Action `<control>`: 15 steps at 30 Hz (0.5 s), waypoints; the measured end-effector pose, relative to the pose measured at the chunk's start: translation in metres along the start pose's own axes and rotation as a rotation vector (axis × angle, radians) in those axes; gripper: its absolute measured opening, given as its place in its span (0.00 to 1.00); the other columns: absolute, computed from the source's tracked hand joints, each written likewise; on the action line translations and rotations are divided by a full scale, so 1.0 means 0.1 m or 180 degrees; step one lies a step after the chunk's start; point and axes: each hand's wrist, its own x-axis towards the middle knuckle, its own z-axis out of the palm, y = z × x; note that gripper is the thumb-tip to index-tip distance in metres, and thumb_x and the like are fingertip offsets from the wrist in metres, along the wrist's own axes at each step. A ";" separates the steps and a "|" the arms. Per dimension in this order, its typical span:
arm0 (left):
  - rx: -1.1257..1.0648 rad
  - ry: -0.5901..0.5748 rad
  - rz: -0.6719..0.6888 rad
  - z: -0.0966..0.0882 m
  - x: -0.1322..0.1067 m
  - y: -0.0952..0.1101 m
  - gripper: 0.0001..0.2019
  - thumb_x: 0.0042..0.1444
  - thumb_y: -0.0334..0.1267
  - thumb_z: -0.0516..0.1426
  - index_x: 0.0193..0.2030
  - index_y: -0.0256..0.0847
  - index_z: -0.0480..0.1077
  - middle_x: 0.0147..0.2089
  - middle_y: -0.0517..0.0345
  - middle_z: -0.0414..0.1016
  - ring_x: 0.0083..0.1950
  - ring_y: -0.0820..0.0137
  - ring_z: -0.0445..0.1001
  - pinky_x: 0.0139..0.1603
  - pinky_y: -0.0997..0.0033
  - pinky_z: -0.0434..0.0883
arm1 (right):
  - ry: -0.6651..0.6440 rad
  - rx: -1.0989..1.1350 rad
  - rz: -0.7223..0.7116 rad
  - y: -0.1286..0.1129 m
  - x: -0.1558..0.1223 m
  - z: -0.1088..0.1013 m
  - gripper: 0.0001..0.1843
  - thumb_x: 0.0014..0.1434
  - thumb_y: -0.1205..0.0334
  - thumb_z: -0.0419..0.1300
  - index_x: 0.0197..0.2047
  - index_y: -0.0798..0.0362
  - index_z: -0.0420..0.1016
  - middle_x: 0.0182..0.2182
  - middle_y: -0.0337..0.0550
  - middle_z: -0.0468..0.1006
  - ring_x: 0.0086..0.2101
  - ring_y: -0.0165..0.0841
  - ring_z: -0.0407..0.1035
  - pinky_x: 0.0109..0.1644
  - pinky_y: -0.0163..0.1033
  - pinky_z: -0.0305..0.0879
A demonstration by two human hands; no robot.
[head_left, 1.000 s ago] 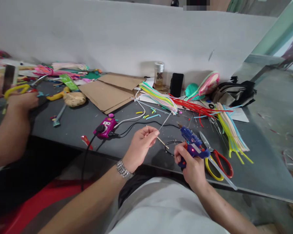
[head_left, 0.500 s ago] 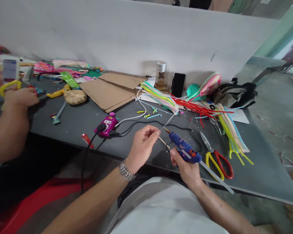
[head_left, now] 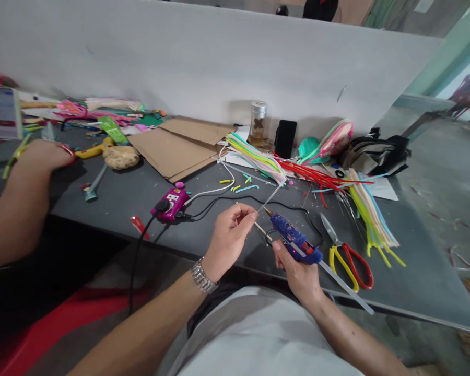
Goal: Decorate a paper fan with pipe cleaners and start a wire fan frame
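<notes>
Just then, the left hand (head_left: 229, 241) pinched a thin wooden stick (head_left: 261, 228) slanting down to the right. The right hand (head_left: 297, 274) gripped a blue hot glue gun (head_left: 293, 239) just beside it.

No legible text anywhere; phone screen (head_left: 4, 113) at far left too blurred to read.
</notes>
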 end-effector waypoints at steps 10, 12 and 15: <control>0.0049 -0.0016 0.0049 -0.01 0.01 -0.03 0.12 0.57 0.46 0.64 0.33 0.40 0.73 0.26 0.64 0.64 0.29 0.74 0.60 0.30 0.73 0.60 | 0.0033 0.0019 -0.0036 0.08 -0.01 0.02 0.27 0.57 0.38 0.69 0.24 0.51 0.69 0.18 0.35 0.67 0.20 0.29 0.62 0.26 0.37 0.61; 0.0045 -0.0019 0.0043 -0.02 0.01 -0.04 0.11 0.58 0.45 0.64 0.33 0.40 0.73 0.27 0.64 0.64 0.28 0.74 0.60 0.29 0.73 0.60 | 0.0020 0.0055 -0.0059 0.09 -0.01 0.02 0.27 0.58 0.38 0.70 0.24 0.51 0.69 0.18 0.35 0.67 0.21 0.29 0.62 0.26 0.37 0.61; 0.0045 0.0000 0.0055 -0.02 0.01 -0.03 0.11 0.58 0.45 0.64 0.33 0.40 0.73 0.26 0.64 0.64 0.28 0.74 0.60 0.29 0.73 0.60 | 0.0032 0.0143 -0.0051 0.11 -0.01 0.02 0.26 0.57 0.39 0.71 0.25 0.51 0.69 0.18 0.35 0.67 0.21 0.29 0.61 0.26 0.37 0.61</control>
